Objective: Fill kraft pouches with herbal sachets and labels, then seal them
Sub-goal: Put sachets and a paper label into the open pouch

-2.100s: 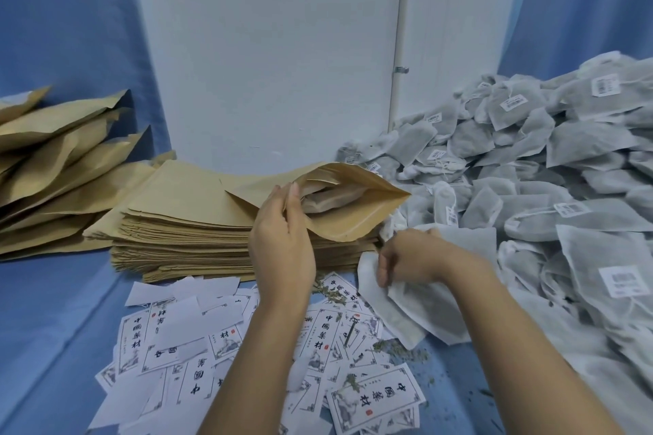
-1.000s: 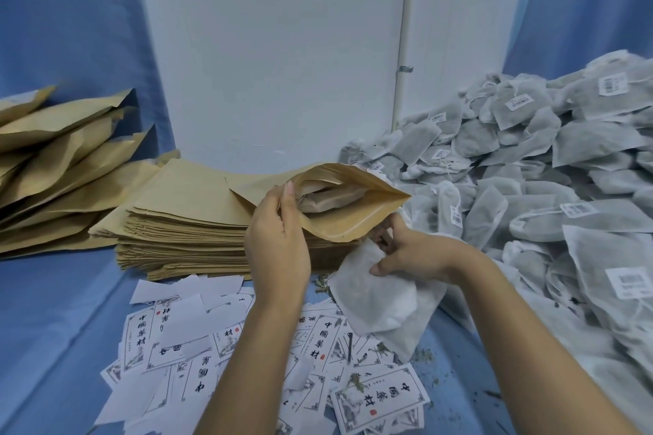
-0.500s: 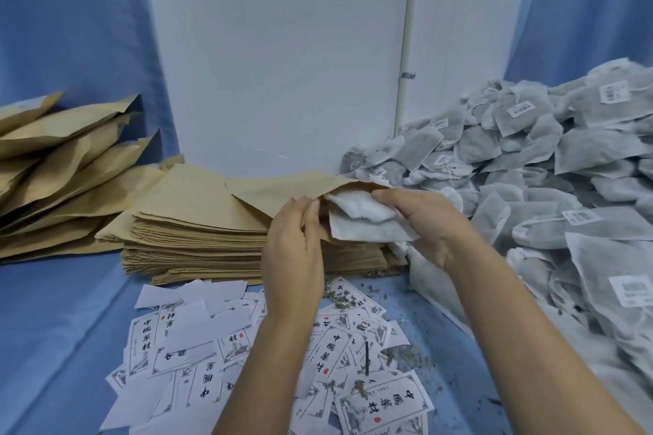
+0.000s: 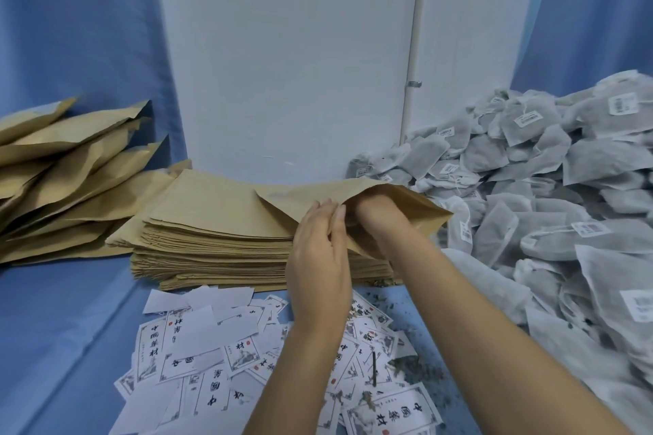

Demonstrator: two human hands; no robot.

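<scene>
An open kraft pouch (image 4: 420,212) lies on top of a stack of flat kraft pouches (image 4: 212,237), its mouth facing right. My left hand (image 4: 318,258) pinches the near lip of the mouth and holds it open. My right hand (image 4: 380,219) is pushed into the pouch up to the wrist, so its fingers and whatever they hold are hidden. A large heap of grey-white herbal sachets (image 4: 530,194) with small barcode tags fills the right side. Printed paper labels (image 4: 198,346) lie scattered in front of the stack, under my forearms.
Several bulging kraft pouches (image 4: 70,169) lean in a pile at the left. A white wall panel (image 4: 289,63) stands behind the stack. Blue cloth (image 4: 53,328) covers the table, and loose herb crumbs (image 4: 413,367) lie among the labels near the right forearm.
My right hand picked a white sachet off the table, lifted it to the pouch mouth and has now gone inside the pouch with it. My left hand kept hold of the pouch lip.
</scene>
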